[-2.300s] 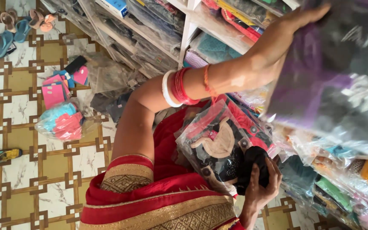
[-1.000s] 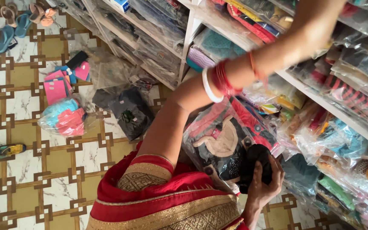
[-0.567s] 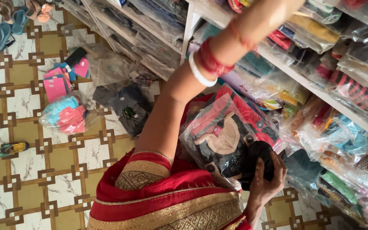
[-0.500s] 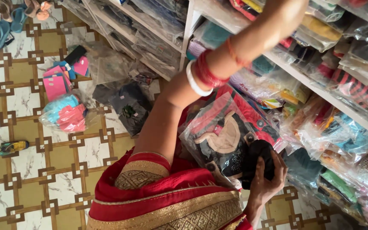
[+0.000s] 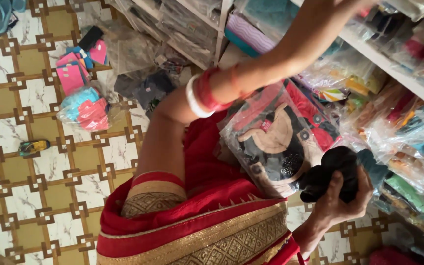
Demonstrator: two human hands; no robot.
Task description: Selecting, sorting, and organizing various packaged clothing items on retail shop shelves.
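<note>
Right hand: our right hand (image 5: 342,201) is curled tight around a bundled black garment (image 5: 332,174), fingers wrapped over its lower side and thumb behind, low at the right in front of the shelves.

Left arm: our left forearm (image 5: 280,59), with red and white bangles (image 5: 202,93) at the wrist, reaches up toward the upper shelf board (image 5: 393,68). The hand passes out of the top edge, so we cannot tell how it is set or what it has.

Packet: a clear plastic packet of black and red clothing (image 5: 276,142) lies against our front, under the raised arm and touching the black garment. We cannot tell what pins it there.

Doing it well: we judge the soft bundle wants a full, closed grip so no loose end trails. The slippery packet should be kept pressed to the body while the other arm is stretched up.

In the way: the shelves are crammed with bagged clothing (image 5: 408,142) that bulges past the edge just beside our right hand. We think a careless pull could drag neighbours down.

Around: on the patterned tile floor (image 5: 35,196) lie a pink and blue bagged bundle (image 5: 84,105), flat pink packets (image 5: 72,73), a dark bagged item (image 5: 148,91) and blue sandals (image 5: 3,12).
</note>
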